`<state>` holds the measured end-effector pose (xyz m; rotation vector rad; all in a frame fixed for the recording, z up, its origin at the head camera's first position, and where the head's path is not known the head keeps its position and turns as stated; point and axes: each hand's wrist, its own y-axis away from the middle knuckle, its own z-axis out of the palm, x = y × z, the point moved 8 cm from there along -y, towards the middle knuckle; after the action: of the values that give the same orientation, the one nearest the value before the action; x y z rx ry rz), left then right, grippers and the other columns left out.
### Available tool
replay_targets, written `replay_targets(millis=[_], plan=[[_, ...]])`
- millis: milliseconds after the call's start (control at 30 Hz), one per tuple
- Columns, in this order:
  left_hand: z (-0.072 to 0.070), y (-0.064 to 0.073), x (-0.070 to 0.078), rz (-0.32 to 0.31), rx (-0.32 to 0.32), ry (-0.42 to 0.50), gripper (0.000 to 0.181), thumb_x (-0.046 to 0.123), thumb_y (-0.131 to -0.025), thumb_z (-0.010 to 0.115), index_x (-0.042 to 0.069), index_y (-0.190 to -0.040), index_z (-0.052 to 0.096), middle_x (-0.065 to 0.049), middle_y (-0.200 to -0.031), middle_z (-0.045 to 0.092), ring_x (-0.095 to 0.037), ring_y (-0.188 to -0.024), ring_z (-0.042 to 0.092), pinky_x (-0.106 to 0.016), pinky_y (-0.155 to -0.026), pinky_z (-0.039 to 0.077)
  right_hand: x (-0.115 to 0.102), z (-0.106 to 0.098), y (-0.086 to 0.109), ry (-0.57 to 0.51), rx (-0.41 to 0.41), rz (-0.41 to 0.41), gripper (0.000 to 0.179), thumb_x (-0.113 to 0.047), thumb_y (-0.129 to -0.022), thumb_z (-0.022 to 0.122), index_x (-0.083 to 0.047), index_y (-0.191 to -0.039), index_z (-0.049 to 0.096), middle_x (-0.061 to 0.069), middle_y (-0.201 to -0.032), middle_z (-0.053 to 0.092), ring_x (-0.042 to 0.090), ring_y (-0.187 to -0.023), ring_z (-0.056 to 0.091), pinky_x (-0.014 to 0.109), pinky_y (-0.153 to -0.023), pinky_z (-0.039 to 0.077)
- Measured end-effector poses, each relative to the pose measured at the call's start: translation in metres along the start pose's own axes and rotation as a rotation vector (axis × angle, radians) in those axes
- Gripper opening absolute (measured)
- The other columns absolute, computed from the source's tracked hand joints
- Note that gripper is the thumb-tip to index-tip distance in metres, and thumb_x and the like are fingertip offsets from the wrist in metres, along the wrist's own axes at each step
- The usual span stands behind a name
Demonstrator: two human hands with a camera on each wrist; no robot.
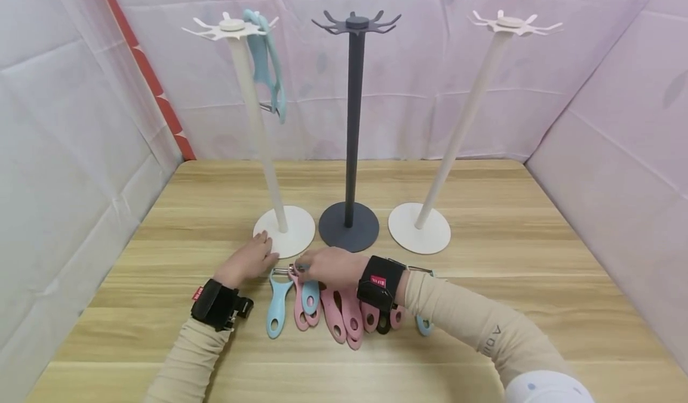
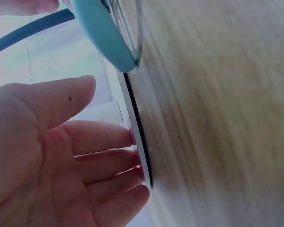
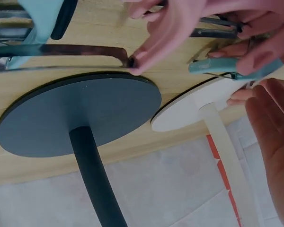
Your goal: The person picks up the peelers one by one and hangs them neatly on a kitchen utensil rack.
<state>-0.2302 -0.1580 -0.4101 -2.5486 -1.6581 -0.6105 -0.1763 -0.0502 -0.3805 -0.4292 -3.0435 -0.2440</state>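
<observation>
Several Y-shaped peelers lie in a row on the wooden table, mostly pink [image 1: 332, 316] and light blue [image 1: 277, 307], with a black one [image 1: 383, 322] among them. My right hand [image 1: 333, 267] reaches over the row from the right and pinches a light blue peeler [image 3: 222, 65] near its head, beside pink ones [image 3: 175, 33]. Its palm hides part of the row. My left hand [image 1: 248, 261] rests with extended fingertips on the rim of the left white stand's base [image 1: 295, 231]; the left wrist view shows those fingers [image 2: 104, 163] touching the base edge.
Light blue peelers [image 1: 263, 62] hang from the hooks of the left white stand [image 1: 252, 104]. A dark grey stand [image 1: 353, 116] stands in the middle, and another white stand [image 1: 464, 122] on the right. Pale curtains [image 1: 419, 80] enclose the table.
</observation>
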Motion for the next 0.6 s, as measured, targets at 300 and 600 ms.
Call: replay_targets(millis=[300,600], plan=[[0.000,0.000,0.001,0.028,0.040,-0.004,0.044,0.016,-0.094,0.044,-0.023,-0.115,0.044,-0.044,-0.127,0.031,-0.050,-0.122,0.030,-0.053,-0.101,0.027,-0.020,-0.005,-0.005,0.316,0.099,-0.151,0.022,-0.010,-0.088,0.057,-0.015,-0.107,0.068,-0.003,-0.109,0.059,0.008,-0.098,0.052,0.016,-0.084,0.043],[0.001,-0.002,-0.002,0.013,0.034,-0.018,0.048,0.019,-0.095,0.045,-0.023,-0.119,0.042,-0.044,-0.129,0.028,-0.051,-0.122,0.029,-0.053,-0.100,0.027,-0.013,-0.014,0.000,0.275,0.127,-0.174,0.025,-0.011,-0.085,0.062,-0.015,-0.109,0.067,-0.002,-0.113,0.061,0.011,-0.108,0.052,0.018,-0.088,0.042]])
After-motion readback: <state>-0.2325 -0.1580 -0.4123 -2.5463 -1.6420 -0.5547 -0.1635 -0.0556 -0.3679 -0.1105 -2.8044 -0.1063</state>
